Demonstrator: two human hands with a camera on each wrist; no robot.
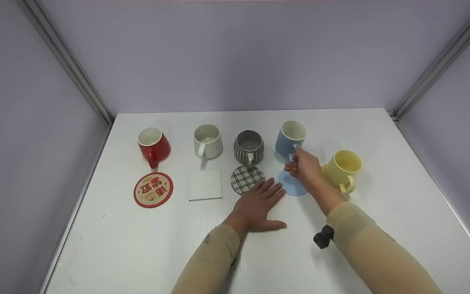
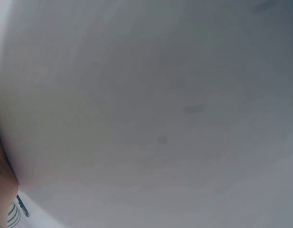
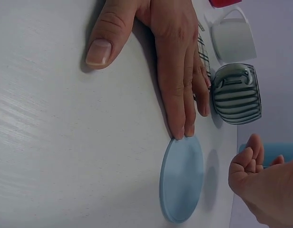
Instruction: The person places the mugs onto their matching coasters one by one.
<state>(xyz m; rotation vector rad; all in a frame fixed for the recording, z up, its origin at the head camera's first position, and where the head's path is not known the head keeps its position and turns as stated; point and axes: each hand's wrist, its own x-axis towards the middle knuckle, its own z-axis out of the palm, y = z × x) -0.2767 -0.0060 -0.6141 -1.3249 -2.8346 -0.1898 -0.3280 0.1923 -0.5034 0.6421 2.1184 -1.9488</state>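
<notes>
My right hand [image 1: 305,165] grips the handle of a blue mug [image 1: 286,141]. In the right wrist view the blue mug [image 3: 284,149] shows raised off the table, a shadow beneath it. A round blue coaster [image 1: 292,183] lies below that hand, nearer to me. My left hand [image 1: 259,206] rests palm down on the table with fingers straight and thumb spread. Its fingertips touch the rim of the blue coaster [image 3: 182,180], and it partly covers a round plaid coaster [image 1: 245,179]. The left wrist view shows mostly blurred table surface.
A grey striped mug [image 1: 249,149] stands behind the plaid coaster. Leftward are a white mug [image 1: 208,143] with a square white coaster [image 1: 205,185], and a red mug [image 1: 155,148] with a round red-rimmed coaster [image 1: 153,190]. A yellow mug [image 1: 341,169] is beside my right forearm.
</notes>
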